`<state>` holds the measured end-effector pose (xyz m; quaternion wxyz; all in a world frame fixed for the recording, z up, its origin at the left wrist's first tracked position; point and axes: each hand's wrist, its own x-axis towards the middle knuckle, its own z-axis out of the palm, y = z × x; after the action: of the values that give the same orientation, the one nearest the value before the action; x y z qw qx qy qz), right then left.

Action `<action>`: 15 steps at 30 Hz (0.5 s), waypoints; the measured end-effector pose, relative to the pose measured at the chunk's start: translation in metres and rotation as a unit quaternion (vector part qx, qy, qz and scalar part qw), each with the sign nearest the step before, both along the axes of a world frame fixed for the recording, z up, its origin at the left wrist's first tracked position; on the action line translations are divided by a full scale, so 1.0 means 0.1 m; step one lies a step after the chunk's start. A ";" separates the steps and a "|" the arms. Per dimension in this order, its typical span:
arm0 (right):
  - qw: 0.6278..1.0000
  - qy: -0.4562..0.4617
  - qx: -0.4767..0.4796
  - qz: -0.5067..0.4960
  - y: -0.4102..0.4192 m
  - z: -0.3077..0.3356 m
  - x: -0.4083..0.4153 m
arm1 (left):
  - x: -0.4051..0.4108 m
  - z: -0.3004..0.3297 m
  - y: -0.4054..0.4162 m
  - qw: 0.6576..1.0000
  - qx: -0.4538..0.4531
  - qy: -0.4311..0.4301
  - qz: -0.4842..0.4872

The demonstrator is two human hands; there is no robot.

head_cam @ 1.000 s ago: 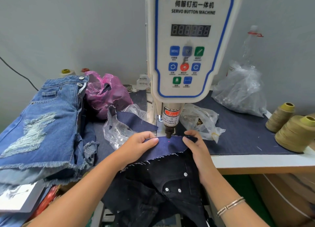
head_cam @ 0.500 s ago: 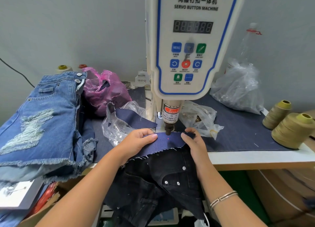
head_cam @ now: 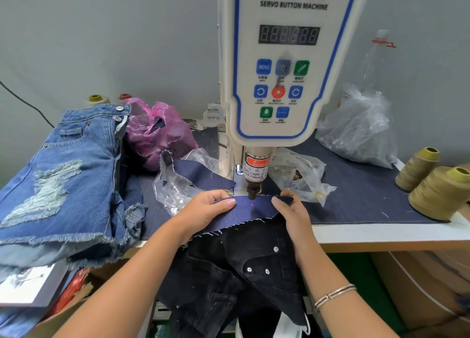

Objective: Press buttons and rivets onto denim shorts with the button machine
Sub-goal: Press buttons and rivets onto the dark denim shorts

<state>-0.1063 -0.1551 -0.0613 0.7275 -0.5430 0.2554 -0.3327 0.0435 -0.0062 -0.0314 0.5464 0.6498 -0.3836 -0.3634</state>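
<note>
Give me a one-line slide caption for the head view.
Both hands, left hand and right hand, pinch dark denim under the button machine's punch.

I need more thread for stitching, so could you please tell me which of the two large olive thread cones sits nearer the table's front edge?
The larger olive thread cone at far right; the smaller olive cone stands behind it.

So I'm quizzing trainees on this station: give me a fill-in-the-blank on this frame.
1. Both hands hold a dark blue denim piece under the machine's ____.
2. The laser dot on it is ____.
3. The light blue shorts lie to the person's ____.
4. The right wrist wears a ____.

Missing: punch; red; left; bracelet
</note>
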 end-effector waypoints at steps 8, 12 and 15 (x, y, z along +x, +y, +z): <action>1.000 0.003 0.016 -0.004 0.00 -0.01 0.00 | 0.01 -0.03 0.00 1.000 -0.010 0.015 0.006; 1.000 0.005 0.021 -0.001 0.00 -0.01 0.00 | 0.00 -0.03 0.00 1.000 -0.016 0.021 0.006; 1.000 -0.003 0.021 0.000 0.00 -0.02 0.00 | 0.01 -0.03 0.00 1.000 -0.014 0.019 0.008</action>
<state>-0.1062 -0.1552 -0.0630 0.7397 -0.5265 0.2601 -0.3286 0.0440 -0.0060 -0.0340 0.5654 0.6381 -0.3735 -0.3656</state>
